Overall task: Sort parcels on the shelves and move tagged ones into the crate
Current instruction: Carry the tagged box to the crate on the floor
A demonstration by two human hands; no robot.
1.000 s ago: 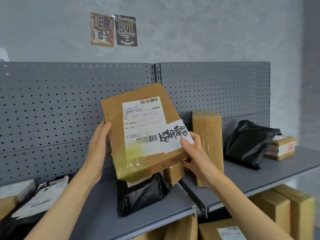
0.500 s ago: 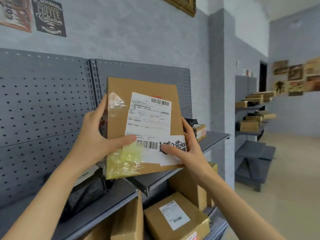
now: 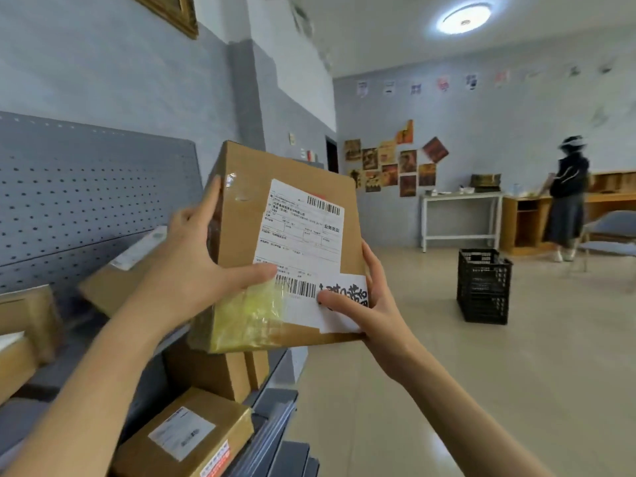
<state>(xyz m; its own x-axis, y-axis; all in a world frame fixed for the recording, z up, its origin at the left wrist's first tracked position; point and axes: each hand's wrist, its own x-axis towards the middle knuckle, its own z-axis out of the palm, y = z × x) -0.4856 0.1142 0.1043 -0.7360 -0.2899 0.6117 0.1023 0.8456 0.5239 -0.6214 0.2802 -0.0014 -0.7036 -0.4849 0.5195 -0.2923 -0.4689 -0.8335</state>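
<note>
**Now: tagged parcel held up in both hands, crate waiting across the floor**

Up in front of the camera, the cardboard parcel is off the shelf and gripped from both sides. The left hand wraps its left edge, fingers reaching up behind the side, thumb pressed flat across the shipping label. The right hand clamps the lower right corner, thumb pinning the white handwritten tag. Yellowish tape sits just between the two thumbs. Well beyond the right fingers, the black crate stands on the floor. Below the left wrist, more boxes lie on the shelves.
</note>
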